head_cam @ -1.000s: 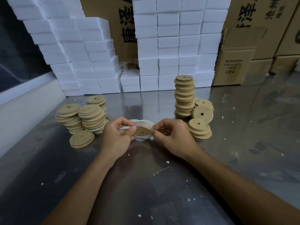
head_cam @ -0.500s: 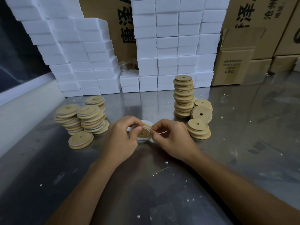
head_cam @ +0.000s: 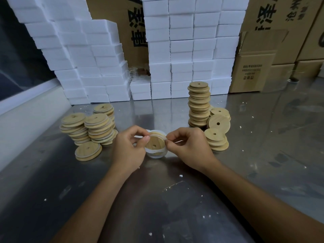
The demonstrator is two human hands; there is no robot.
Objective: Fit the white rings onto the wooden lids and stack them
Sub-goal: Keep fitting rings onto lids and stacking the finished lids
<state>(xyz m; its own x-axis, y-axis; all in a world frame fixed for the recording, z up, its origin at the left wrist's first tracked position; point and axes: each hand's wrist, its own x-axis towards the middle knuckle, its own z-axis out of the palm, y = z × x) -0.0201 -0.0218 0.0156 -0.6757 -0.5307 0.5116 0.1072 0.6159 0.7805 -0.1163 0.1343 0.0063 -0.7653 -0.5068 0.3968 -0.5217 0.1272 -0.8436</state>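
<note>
Left hand (head_cam: 128, 149) and right hand (head_cam: 188, 149) both pinch one wooden lid (head_cam: 155, 143) tilted up between them just above the tabletop (head_cam: 157, 207), a white ring (head_cam: 156, 152) partly stretched round its rim, ringed lid stacks (head_cam: 87, 127) to the left, bare lid stacks (head_cam: 199, 104) to the right, white foam blocks (head_cam: 182, 50) behind.

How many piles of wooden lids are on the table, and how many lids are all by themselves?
Piles on the left: 3
Piles on the right: 3
Single flat lid: 1
Leaning lid: 1
Held lid: 1
Total: 6 piles and 3 single lids, 9 in all
</note>
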